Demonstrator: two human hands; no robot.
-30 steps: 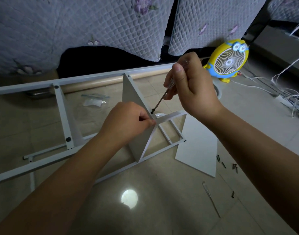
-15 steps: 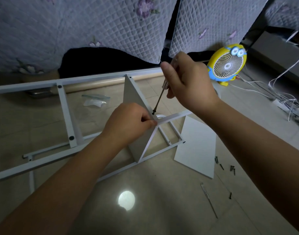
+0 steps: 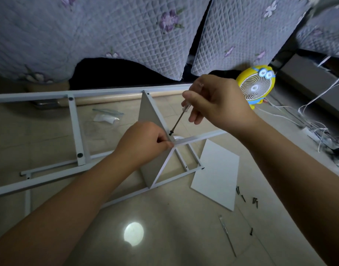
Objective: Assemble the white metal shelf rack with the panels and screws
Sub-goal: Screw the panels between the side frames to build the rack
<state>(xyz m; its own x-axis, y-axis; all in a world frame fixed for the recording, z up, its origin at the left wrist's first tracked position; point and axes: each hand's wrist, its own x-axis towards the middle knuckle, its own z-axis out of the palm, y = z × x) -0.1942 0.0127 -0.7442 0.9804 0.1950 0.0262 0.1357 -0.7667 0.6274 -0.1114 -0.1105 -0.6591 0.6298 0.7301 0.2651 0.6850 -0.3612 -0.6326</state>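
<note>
The white metal rack frame (image 3: 74, 121) lies on the tiled floor, with an upright white panel (image 3: 148, 112) standing between its rails. My left hand (image 3: 143, 143) pinches the corner where that panel meets a white rail (image 3: 199, 138). My right hand (image 3: 216, 102) grips the clear handle of a screwdriver (image 3: 179, 120). Its tip sits on a black screw (image 3: 171, 133) at the panel's edge, just above my left fingers. A loose white panel (image 3: 216, 174) lies flat on the floor to the right. Several black screws (image 3: 247, 198) lie beside it.
A yellow cartoon desk fan (image 3: 256, 86) stands at the right, with white cables (image 3: 314, 120) and a power strip beyond. Quilted bedding (image 3: 107, 35) hangs behind the frame. A clear plastic bag (image 3: 106, 116) lies inside the frame. A thin metal tool (image 3: 227, 235) rests near the front right.
My right hand has shifted its fingers on the screwdriver handle, turning it, while the tip stays on the screw. My left hand stays pinched at the panel corner.
</note>
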